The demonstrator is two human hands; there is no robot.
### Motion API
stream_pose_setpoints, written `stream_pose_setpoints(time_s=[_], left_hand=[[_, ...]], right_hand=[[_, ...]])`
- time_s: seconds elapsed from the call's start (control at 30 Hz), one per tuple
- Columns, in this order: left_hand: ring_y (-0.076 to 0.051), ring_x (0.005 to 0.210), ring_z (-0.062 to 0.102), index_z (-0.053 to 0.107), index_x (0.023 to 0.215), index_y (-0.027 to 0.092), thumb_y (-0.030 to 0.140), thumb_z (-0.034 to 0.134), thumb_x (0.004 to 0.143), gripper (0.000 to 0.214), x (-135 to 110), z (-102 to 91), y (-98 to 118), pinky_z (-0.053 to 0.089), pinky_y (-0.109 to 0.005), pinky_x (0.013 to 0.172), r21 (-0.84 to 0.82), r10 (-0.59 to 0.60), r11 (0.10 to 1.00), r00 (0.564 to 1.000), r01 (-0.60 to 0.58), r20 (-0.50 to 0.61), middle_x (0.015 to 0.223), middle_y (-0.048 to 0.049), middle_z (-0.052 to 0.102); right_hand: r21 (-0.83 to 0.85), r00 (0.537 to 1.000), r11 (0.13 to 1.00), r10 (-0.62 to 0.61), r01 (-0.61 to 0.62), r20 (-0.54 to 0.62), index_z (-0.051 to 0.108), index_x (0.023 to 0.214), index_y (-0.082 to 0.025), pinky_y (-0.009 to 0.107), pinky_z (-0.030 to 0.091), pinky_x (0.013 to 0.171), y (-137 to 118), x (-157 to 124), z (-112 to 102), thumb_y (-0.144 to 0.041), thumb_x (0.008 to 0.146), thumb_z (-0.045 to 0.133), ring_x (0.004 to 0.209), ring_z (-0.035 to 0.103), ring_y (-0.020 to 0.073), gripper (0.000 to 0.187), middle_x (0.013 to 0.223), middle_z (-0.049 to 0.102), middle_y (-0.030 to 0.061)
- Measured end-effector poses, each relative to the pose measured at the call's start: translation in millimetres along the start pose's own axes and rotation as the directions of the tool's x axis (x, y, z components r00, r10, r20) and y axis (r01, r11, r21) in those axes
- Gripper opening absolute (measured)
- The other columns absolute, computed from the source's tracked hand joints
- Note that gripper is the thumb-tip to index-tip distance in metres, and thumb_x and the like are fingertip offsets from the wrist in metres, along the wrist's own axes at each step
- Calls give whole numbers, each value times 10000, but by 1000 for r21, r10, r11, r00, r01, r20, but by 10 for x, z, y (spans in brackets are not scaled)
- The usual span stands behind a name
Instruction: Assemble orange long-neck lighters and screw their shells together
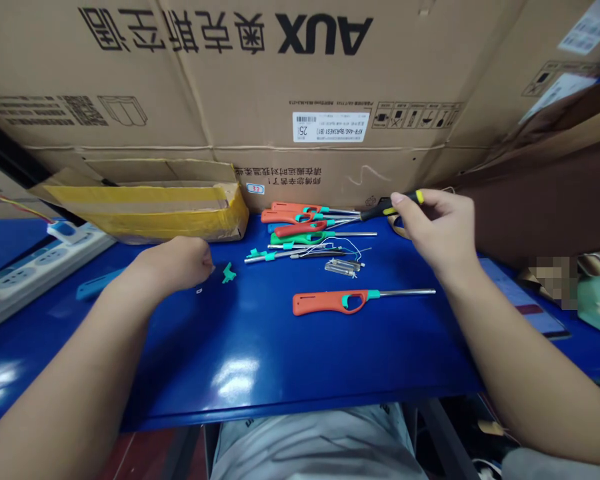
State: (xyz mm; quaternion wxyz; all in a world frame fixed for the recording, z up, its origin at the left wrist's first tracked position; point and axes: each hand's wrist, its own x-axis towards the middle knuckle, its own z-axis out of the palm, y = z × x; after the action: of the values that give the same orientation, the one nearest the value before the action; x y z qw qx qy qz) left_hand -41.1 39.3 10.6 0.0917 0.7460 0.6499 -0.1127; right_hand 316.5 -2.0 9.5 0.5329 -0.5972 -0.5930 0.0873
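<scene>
My right hand (443,223) is closed around the black and yellow handle of a screwdriver (377,211), whose shaft points left over the lighters. My left hand (183,263) is curled shut above the table; whatever its fingers hold, if anything, is hidden. Just right of it lie a small teal plastic part (229,273) and, below, a tiny pale piece (199,291). An orange long-nosed gas lighter (320,303) rests in front. Behind it are a red lighter (300,229), a green lighter (297,239), loose metal tubes (260,258) and clear parts with white wires (343,267).
A yellow-taped cardboard box (180,223) stands at the back left, beside a white power strip (25,273). A blue piece (97,285) lies behind my left forearm. Large cardboard (205,120) walls off the back. A flat tablet-like object (525,300) lies right.
</scene>
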Motion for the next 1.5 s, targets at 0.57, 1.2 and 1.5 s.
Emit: stream_pose_setpoints(time_s=[0.57, 1.2, 1.5], left_hand=[[-168, 821, 651, 718, 1038, 174, 315, 594, 935, 215, 4, 548, 644, 496, -283, 743, -336, 539, 658, 733, -674, -416, 947, -48, 715], [-188, 896, 632, 713, 1077, 178, 401, 625, 969, 263, -105, 690, 807, 487, -315, 819, -276, 738, 528, 595, -803, -319, 994, -58, 688], [-172, 814, 645, 745, 1082, 180, 479, 695, 912, 348, -170, 703, 889, 484, -283, 733, -334, 628, 575, 665, -747, -404, 905, -42, 722]], right_hand=[[51, 959, 997, -70, 59, 275, 567, 679, -213, 282, 373, 486, 59, -208, 307, -321, 860, 631, 461, 498, 131, 220, 509, 543, -29], [123, 928, 988, 43, -94, 370, 513, 673, -222, 260, 434, 396, 79, -172, 236, -226, 832, 578, 352, 576, 154, 172, 413, 520, -62], [343, 942, 914, 104, -217, 320, 522, 674, -234, 288, 450, 355, 38, -157, 232, -278, 834, 614, 349, 563, 149, 190, 506, 561, -34]])
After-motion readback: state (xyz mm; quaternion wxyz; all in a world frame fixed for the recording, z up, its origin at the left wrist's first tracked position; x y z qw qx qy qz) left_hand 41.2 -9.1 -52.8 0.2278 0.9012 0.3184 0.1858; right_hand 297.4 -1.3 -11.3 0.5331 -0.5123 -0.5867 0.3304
